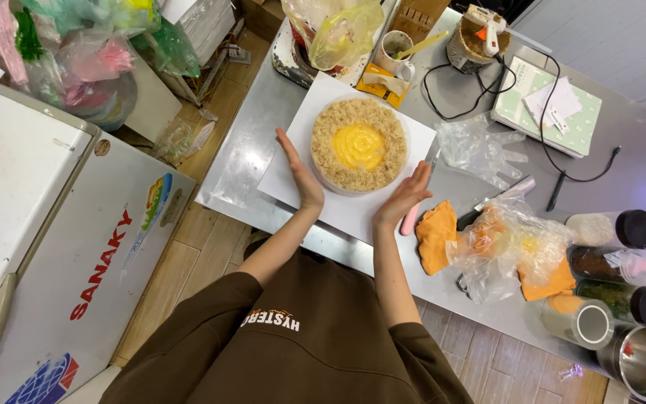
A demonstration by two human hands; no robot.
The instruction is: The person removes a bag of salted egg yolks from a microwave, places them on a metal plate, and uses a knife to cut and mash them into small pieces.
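A round cake [360, 146] covered in beige crumbs, with a yellow swirl in its middle, sits on a white square board [293, 176] on a steel table [248, 150]. My left hand [298, 171] is held flat and upright just left of the cake, fingers straight, holding nothing. My right hand [404, 196] is held flat at the cake's lower right edge, also holding nothing. Both palms face the cake's side; I cannot tell whether they touch it.
An orange cloth [436, 236], a pink-handled tool [410, 220], a crumpled plastic bag [510, 243], clear gloves [480, 150] and several jars [622, 284] lie to the right. A glue gun [487, 26], cable and notebook [551, 108] are behind. A white chest freezer [54, 247] stands left.
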